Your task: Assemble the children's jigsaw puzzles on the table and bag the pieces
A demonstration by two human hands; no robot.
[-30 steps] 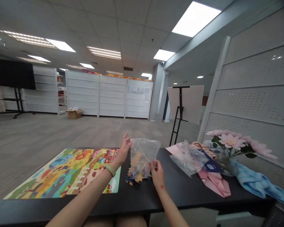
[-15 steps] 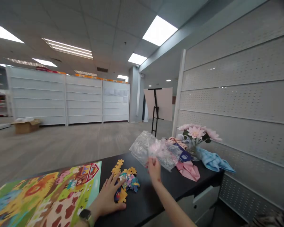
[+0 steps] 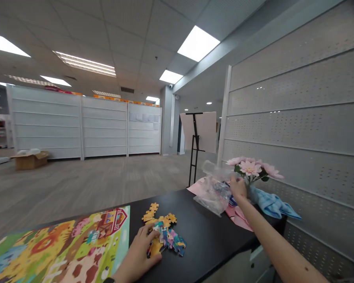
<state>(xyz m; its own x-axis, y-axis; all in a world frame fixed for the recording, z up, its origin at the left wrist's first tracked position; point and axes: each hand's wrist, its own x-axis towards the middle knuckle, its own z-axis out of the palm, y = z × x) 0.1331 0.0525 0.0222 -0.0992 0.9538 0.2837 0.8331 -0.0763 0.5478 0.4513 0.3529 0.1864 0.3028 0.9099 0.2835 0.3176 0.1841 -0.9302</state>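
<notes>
My left hand [image 3: 143,251] rests on the black table at the near side of a heap of jigsaw puzzle pieces [image 3: 172,239], fingers bent over the pile and thumb apart. Some pieces are multicoloured; others show yellow-orange backs. Beneath the fingers, part of the heap is hidden. Over at the table's right end, my right hand [image 3: 238,188] is closed on the edge of a clear plastic bag [image 3: 214,194], beside the pink flowers [image 3: 250,168]. The crumpled bag lies over pink cloth [image 3: 240,218] and a dark blue card [image 3: 233,201].
A colourful farm-animal picture board [image 3: 85,243] covers the left of the black table [image 3: 200,236]. Light blue cloth [image 3: 273,202] hangs at the right corner. Beyond stand an easel [image 3: 194,145], a white perforated panel [image 3: 283,125] and a cardboard box [image 3: 31,160] on the floor.
My right hand has carried the plastic bag to the right, towards the flowers, baring more tabletop. My left hand's fingers have drawn in over the puzzle pieces, and some pieces have slid right.
</notes>
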